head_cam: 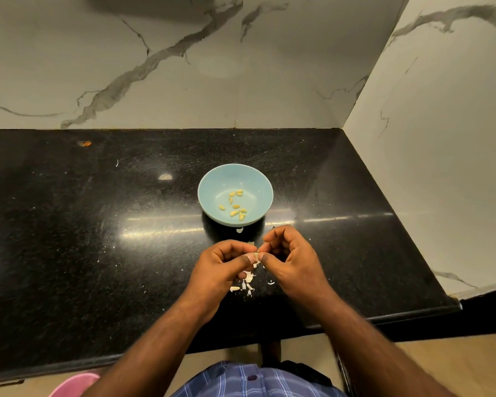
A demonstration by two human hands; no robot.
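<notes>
Pinching 1 small pale clove (256, 255) from both sides: left grip (221, 267) nipping it between thumb and forefinger, the other fingers curled under; right grip (292, 259) nipping the same clove with thumb and fingertips, knuckles arched. Held in the air just above the bench (98, 224), at 6 o'clock from the light-blue bowl (209, 181), near its base but not touching.

Inside the bowl, upright at mid-bench: several yellowish peeled cloves (235, 206) scattered over the floor, mostly toward 5 o'clock.

Below the fingers, at 6 o'clock from the clove: a small heap of white papery skins (248, 279) lying on the dark stone, partly hidden by the left grip. Between bowl and fingers, 1 more white scrap (239, 230) just beside the bowl's base.

Far off at 10 o'clock, near the marbled wall (184, 81), an orange speck (84, 143). At 7 o'clock, beyond the bench's near edge, part of a pink rim (75, 383); at 6 o'clock, blue checked cloth (255, 379).
</notes>
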